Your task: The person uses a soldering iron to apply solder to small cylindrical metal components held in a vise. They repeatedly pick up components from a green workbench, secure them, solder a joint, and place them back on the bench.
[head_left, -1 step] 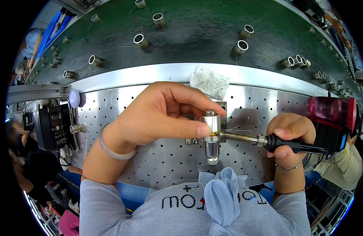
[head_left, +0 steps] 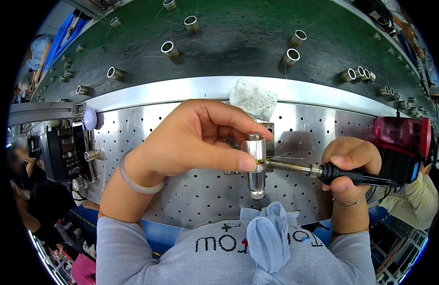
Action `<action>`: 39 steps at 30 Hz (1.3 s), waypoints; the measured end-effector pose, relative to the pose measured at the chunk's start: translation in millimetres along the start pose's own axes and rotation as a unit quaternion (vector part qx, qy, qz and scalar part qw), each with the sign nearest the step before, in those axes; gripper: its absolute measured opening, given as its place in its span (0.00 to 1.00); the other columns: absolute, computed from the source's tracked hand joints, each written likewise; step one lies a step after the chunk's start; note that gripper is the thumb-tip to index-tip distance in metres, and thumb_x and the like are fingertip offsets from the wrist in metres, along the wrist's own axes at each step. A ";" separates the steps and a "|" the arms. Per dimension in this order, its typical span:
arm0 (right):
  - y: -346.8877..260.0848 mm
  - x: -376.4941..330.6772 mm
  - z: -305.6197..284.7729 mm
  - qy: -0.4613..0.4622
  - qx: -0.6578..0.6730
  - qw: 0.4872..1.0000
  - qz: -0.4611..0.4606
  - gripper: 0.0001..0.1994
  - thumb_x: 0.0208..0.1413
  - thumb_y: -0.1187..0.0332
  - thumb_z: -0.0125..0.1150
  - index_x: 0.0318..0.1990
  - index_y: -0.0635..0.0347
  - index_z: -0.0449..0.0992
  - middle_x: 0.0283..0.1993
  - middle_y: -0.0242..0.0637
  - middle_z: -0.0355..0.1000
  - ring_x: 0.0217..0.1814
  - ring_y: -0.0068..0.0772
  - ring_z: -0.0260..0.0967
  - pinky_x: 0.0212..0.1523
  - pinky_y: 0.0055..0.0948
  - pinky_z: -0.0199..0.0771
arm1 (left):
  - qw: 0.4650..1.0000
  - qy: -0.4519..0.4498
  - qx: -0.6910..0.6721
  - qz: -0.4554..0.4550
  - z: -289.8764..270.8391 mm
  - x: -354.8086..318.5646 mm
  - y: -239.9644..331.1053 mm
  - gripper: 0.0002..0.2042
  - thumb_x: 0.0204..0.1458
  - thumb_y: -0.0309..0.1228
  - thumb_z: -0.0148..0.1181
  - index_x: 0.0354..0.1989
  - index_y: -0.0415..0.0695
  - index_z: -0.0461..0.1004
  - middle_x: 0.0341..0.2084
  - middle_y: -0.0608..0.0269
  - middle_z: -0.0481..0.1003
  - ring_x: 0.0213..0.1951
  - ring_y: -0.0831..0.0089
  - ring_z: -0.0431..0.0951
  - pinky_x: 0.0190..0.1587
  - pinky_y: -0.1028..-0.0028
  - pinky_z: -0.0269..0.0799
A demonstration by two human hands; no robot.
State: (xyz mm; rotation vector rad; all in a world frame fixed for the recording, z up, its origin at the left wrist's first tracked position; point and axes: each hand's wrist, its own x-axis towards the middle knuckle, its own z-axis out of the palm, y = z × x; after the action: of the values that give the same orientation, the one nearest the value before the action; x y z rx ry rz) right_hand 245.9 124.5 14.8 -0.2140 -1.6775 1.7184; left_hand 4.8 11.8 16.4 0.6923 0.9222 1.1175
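Observation:
My left hand (head_left: 195, 137) is closed around a shiny metal cylinder (head_left: 255, 146), its thumb pressed near a narrow seam partway down. Below that seam a polished lower part (head_left: 256, 180) of the piece points toward me. Fine wires stick out to the right from the seam. A soldering iron (head_left: 295, 166) with a black handle is gripped in my right hand (head_left: 355, 156); its tip meets the seam from the right, and I cannot tell exactly what it touches there. Behind the cylinder, a dark metal block (head_left: 269, 130) is partly hidden by my left hand.
Beyond the perforated metal worktop (head_left: 181, 204) runs a green belt (head_left: 238, 47) carrying several short metal rings with wires. A stained white cloth (head_left: 253, 99) lies at the worktop's far edge. A pink see-through container (head_left: 402, 135) stands right; a black rack (head_left: 65, 154) stands left.
My left thumb has shifted slightly to the right and toward me along the cylinder's seam. The soldering iron has barely moved.

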 end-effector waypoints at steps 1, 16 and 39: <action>-0.1 0.1 -0.4 0.000 -0.002 1.000 -0.001 0.15 0.36 0.78 0.70 0.33 0.68 0.71 0.23 0.38 0.71 0.21 0.27 0.67 0.23 0.22 0.64 | 1.000 0.002 0.001 -0.005 2.4 -0.3 2.3 0.20 0.38 0.20 0.65 0.43 0.29 0.72 0.32 0.58 0.73 0.34 0.75 0.74 0.37 0.81 0.71; -2.4 -2.3 -4.4 0.020 0.000 0.999 0.030 0.15 0.36 0.76 0.71 0.32 0.67 0.71 0.25 0.39 0.71 0.23 0.28 0.68 0.25 0.22 0.66 | 1.000 -0.004 0.001 -0.018 2.1 2.3 2.3 0.21 0.36 0.20 0.67 0.43 0.29 0.72 0.31 0.59 0.73 0.34 0.76 0.74 0.38 0.80 0.71; -11.9 2.7 -1.6 0.143 0.054 0.986 0.061 0.13 0.44 0.69 0.67 0.30 0.65 0.67 0.23 0.40 0.68 0.14 0.20 0.62 0.16 0.13 0.62 | 0.579 0.501 0.635 0.102 -207.7 -37.8 100.6 0.15 0.36 0.27 0.66 0.35 0.39 0.74 0.27 0.59 0.74 0.31 0.70 0.74 0.36 0.74 0.70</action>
State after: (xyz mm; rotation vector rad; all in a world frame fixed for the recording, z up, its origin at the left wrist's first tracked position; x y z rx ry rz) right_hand 249.2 126.2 26.6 -0.4979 -1.3831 1.7678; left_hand -229.1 10.2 14.5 1.3401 2.8402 0.8262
